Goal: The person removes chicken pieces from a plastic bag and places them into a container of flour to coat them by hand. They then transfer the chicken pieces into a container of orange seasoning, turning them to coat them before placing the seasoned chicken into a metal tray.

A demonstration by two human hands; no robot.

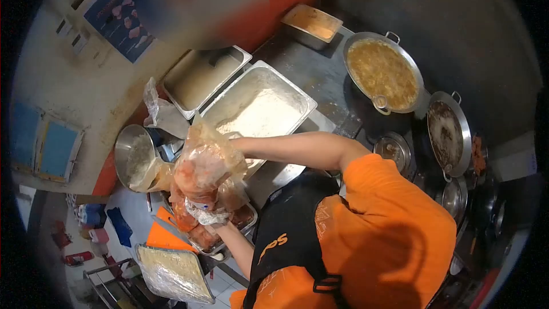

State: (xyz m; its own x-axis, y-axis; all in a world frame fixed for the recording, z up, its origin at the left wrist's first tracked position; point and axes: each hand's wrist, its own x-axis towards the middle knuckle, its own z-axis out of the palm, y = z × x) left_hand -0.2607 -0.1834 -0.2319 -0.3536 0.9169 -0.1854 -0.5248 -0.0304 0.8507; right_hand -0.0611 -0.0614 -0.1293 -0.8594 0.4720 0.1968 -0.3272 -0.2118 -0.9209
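An orange shirt [377, 223] and a black apron [286, 217] filled the nearest part of the view, with the right forearm [291, 150] reaching out from the sleeve. Past them, a clear plastic bag [203, 166] of reddish raw meat was held up over a metal tray [255, 217] that had more meat in it. The left grip [207, 214], in a thin clear glove, touched the lower part of the bag — how far its fingers were closed could not be told. The right grip [235, 146] was at the bag's upper side, mostly hidden by plastic, so its state could not be told either.

Just beside the meat were an orange board [168, 237] and a film-covered tray [173, 274]. Farther on, a metal bowl [120, 151] with white powder in it stood near the bag, and a deep metal pan [286, 87] held a bed of the same sort of powder. Another deep pan [220, 87] stood beside that one. Beyond the worktop's bare stretch [311, 74] sat a small metal tub [303, 35] and two round frying pans — one with golden, foamy oil [382, 74], the other with dark oil [446, 131]. A blue poster [111, 20] hung on the pale wall [108, 86]
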